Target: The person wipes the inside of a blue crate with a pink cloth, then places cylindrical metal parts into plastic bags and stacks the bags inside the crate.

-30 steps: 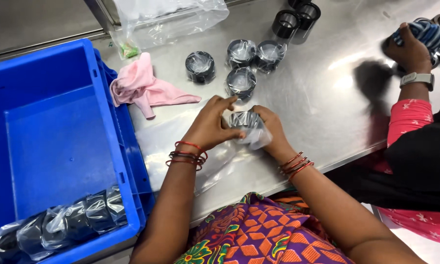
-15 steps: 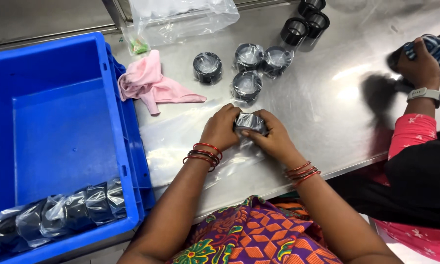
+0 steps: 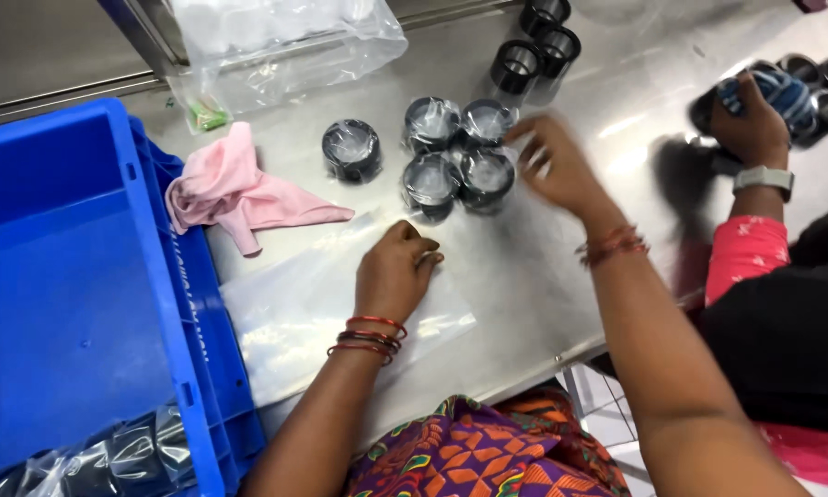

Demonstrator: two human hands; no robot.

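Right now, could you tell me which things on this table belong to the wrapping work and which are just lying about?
In use:
left hand on flat clear bags
right hand beside wrapped black cylinders

Lying about:
pink cloth
blue crate
bare black cylinders
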